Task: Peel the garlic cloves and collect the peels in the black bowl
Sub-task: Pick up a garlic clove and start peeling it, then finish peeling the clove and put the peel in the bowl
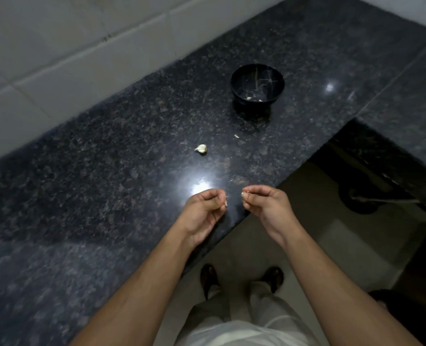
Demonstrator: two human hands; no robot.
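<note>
Two hands hung over the near edge of the dark granite counter (112, 151), close together but not touching. The left hand (203, 211) had its fingers curled in, and a small pale piece, a garlic clove (225, 203) by the look of it, showed at its fingertips, pinched there. The right hand (264, 202) sat at 3 o'clock from it, thumb and forefinger drawn together; something pale showed between them, but it was too small to tell whether that was a peel or only a fingernail, so whether it gripped anything I cannot tell.

Up at 12 o'clock from the hands, well apart, a second garlic clove (201, 148) lay on the counter, its skin apparently on. At 2 o'clock from that clove sat a tiny pale scrap (236, 136), near it but apart. Farther on at 1 o'clock stood the black bowl (257, 83), upright, with a few pale bits of peel (249, 98) on its bottom.

A grey tiled wall (57, 51) ran behind the counter from 9 to 12 o'clock. Down at 6 o'clock, the person's light trousers (256, 318) and dark sandals (209, 278) stood on a pale floor (356, 236).
</note>
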